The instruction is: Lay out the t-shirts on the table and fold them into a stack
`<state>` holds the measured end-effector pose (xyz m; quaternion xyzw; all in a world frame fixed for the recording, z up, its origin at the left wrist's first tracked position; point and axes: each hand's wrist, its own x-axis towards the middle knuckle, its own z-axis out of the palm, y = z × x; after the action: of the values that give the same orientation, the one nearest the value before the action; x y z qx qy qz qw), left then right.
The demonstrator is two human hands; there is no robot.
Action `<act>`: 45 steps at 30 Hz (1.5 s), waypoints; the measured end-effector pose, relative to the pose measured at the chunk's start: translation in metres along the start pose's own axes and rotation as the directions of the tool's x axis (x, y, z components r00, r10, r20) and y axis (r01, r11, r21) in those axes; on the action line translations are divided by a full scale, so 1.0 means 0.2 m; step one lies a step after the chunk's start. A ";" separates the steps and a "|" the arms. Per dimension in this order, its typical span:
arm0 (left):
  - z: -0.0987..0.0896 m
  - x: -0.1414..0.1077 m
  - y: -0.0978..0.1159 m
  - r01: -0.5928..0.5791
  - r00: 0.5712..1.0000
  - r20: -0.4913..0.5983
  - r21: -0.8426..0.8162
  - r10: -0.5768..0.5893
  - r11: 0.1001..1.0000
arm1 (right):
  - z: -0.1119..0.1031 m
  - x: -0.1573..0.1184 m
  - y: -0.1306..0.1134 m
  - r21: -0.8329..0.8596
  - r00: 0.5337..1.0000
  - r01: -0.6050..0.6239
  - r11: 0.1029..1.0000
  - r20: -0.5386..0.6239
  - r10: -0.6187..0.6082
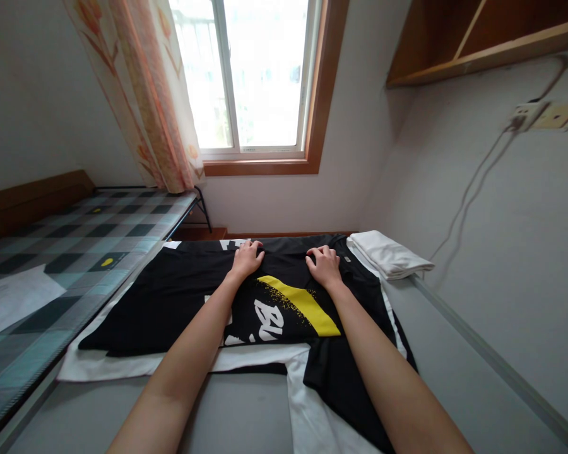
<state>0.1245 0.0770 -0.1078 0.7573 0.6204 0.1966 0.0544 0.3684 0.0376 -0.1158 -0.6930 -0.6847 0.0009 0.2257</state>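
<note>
Black shirt (165,302) lies spread over white garment (123,366) on gray tabletop (246,410); black sleeve (341,372) reaches toward person, not folded in. White cloth (388,252) already folded (neat stack, far right corner). Left hand (246,259) and right hand (325,266) touch shirt's far part, apart, fingers curled, thumbs out; cannot tell if either pinches fabric.

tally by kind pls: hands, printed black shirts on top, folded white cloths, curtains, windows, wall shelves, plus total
Hands: 2 (left hand, right hand)
Printed black shirt on top: 1
Folded white cloth: 1
Curtain: 1
Window: 1
Wall shelf: 1
Total: 7
Layers under the top shirt are not counted; their number is unclear.
</note>
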 end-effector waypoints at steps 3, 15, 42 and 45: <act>-0.01 0.00 -0.07 0.036 0.999 0.004 0.059 -0.036 0.998 | 0.00 0.01 0.03 0.004 0.993 -0.098 0.995 -0.063 0.098; -0.40 -0.05 -0.80 -0.014 0.987 0.158 0.258 -0.028 0.966 | -0.03 0.11 0.14 -0.114 0.995 -0.049 0.992 0.077 0.058; -0.59 0.00 -1.17 0.068 0.992 0.058 0.516 -0.115 0.854 | -0.08 0.44 0.26 -0.165 0.990 -0.007 0.986 0.137 0.030; -0.61 -0.01 -1.19 0.064 0.997 -0.004 0.492 -0.071 0.868 | -0.06 0.43 0.29 -0.151 0.992 0.001 0.989 0.123 0.018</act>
<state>-0.1386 0.1082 -0.0735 0.7254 0.6756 0.0250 -0.1290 0.4318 0.1177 -0.0955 -0.7097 -0.6925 -0.0067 0.1296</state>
